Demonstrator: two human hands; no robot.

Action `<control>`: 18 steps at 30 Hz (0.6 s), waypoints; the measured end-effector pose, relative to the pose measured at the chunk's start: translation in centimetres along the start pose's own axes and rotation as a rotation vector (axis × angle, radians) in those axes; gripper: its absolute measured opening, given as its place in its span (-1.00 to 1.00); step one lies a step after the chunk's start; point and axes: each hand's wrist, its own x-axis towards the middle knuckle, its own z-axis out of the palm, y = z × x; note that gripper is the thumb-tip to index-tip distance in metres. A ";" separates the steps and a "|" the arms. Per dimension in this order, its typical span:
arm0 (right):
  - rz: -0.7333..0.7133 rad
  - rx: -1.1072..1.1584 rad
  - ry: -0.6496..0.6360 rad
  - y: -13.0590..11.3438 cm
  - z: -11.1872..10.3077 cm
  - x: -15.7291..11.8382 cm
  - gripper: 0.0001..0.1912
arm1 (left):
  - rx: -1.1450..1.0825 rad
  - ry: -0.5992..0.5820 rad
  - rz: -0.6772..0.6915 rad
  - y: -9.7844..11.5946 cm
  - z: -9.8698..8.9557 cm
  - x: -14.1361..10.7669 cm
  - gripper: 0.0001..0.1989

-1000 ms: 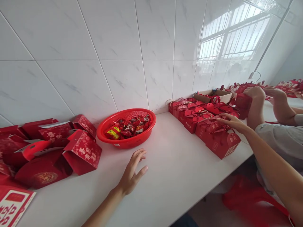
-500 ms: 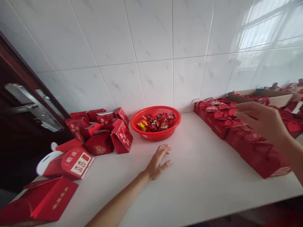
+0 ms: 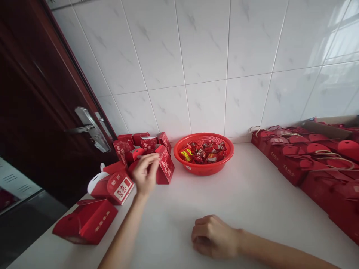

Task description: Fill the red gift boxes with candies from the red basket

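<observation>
My left hand point(image 3: 146, 172) is at the group of red boxes, in front of an upright red gift box point(image 3: 166, 168) with white lettering. Its fingers are bent and the thumb stands a little apart; nothing shows between them. Whether the fingertips touch the box I cannot tell. My right hand point(image 3: 214, 237) rests over the white tabletop point(image 3: 174, 224) with its fingers curled in and no object visible in them. Behind both hands, a red plastic basket point(image 3: 203, 170) holds several wrapped candies point(image 3: 206, 151), one of them yellow.
Left lie a box with a white label point(image 3: 122, 188) and a red box with gold lettering point(image 3: 89, 222). Rows of red boxes with cord handles point(image 3: 294, 157) line the right side, near a cardboard carton point(image 3: 325, 129). A dark door point(image 3: 56, 93) borders the left; a tiled wall point(image 3: 204, 108) stands behind.
The view has turned left. My left hand has moved from in front of the basket to the boxes at left. My right hand has come from the right-hand boxes down to the table's middle and curled.
</observation>
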 end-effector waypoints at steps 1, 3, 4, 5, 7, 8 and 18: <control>0.003 0.022 0.026 0.2 0.3 0.0 -0.93 | 0.023 0.084 -0.076 -1.0 -1.4 0.7 -0.83; 0.021 0.073 0.079 0.5 0.9 0.0 -0.92 | 0.102 0.194 -0.249 -2.8 -3.8 1.8 -0.79; 0.031 0.098 0.098 0.6 1.2 0.0 -0.91 | 0.147 0.204 -0.340 -3.5 -4.8 2.2 -0.79; 0.040 0.118 0.115 0.6 1.4 -0.1 -0.90 | 0.209 0.180 -0.416 -4.1 -5.6 2.6 -0.78; 0.045 0.147 0.140 0.7 1.7 -0.2 -0.91 | 0.388 0.047 -0.516 -4.6 -6.5 3.3 -0.74; 0.041 0.155 0.149 0.8 1.8 -0.2 -0.91 | 0.495 -0.048 -0.544 -4.7 -6.6 3.7 -0.71; -0.001 0.156 0.209 1.0 2.2 -0.2 -0.92 | 0.974 -0.551 -0.653 -4.4 -3.5 4.6 -0.33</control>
